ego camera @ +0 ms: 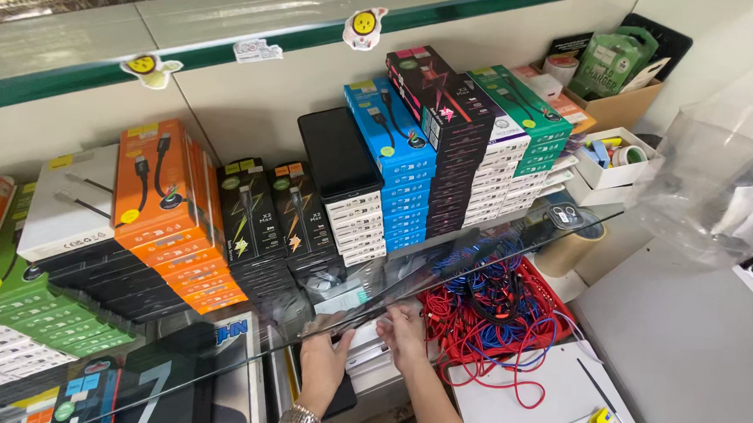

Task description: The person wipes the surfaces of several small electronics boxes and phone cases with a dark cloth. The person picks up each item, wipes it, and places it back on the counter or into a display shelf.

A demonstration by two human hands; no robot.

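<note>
Fingers (334, 343) of the left hand (320, 370) and right hand (403, 333) curl closed on white boxes (369, 353) under the glass shelf (218, 348); they should slide them out level, clear of the red cables (490, 326).

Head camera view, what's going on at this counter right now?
A person reaches under a glass shelf. The left hand, with a metal wristwatch, and the right hand both rest on white boxes lying there. A red tray of tangled red, blue and black cables sits just right. Stacks of boxed cables line the back.
</note>
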